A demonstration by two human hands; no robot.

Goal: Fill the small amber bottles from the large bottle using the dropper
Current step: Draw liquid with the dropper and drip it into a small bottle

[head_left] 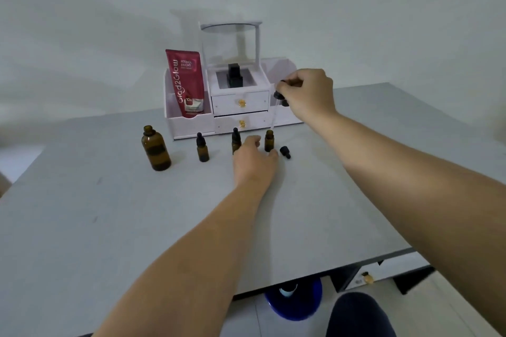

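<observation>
Over open small bottle (269,140), my right hand (306,93) pinches dropper (278,95) by bulb, tip just above mouth. My left hand (254,157) loose on table (137,227), thumb against bottle base. Large bottle (155,149) far left, uncapped.

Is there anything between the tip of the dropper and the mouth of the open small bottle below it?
Nothing visible. The right hand holds the dropper with its tip just above the uncapped small bottle. The left hand sits low by the bottle's base, and the loose cap lies on the table to its right.
</observation>
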